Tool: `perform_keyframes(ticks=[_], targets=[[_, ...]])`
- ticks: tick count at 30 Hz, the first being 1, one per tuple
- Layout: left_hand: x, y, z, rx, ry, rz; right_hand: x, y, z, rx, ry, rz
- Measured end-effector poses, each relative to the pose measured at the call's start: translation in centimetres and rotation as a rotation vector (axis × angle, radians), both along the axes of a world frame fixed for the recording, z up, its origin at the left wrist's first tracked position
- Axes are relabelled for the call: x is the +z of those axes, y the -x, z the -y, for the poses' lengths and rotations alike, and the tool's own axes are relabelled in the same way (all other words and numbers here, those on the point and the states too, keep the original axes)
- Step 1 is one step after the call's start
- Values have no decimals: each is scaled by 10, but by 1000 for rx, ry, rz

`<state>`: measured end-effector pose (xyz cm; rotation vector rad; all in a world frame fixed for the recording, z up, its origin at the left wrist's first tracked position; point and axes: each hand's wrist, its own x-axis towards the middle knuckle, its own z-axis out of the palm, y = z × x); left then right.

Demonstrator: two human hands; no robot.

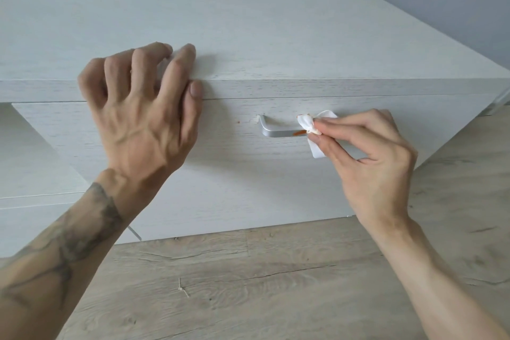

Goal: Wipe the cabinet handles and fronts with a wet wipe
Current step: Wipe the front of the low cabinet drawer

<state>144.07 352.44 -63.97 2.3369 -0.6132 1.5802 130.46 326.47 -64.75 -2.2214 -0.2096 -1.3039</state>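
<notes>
A low white wood-grain cabinet has a drawer front (pixel 193 174) with a silver bar handle (pixel 278 131). An orange smear sits on the handle's right part, and small orange specks mark the front just left of it. My right hand (pixel 369 163) pinches a bunched white wet wipe (pixel 309 123), stained orange at its tip, against the handle's right end. My left hand (pixel 143 113) rests spread on the cabinet's top front edge, fingers on top and thumb on the edge, holding nothing.
The cabinet top (pixel 248 30) stretches back to a grey wall. An open compartment (pixel 24 163) lies left of the drawer. Light wood-plank floor (pixel 276 279) runs below and to the right of the cabinet.
</notes>
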Motion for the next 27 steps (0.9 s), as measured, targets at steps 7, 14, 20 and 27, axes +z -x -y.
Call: perform_keyframes(ticks=[7, 14, 20, 27], targets=[[0, 1, 0, -1, 25, -16, -2, -2, 0, -2, -10, -4], [1, 2, 0, -19, 19, -33, 1, -4, 5, 1, 62, 0], [0, 3, 1, -21, 33, -46, -1, -12, -10, 30, 92, 34], [-1, 2, 1, -11, 46, -46, -5, -9, -15, 7, 6, 18]])
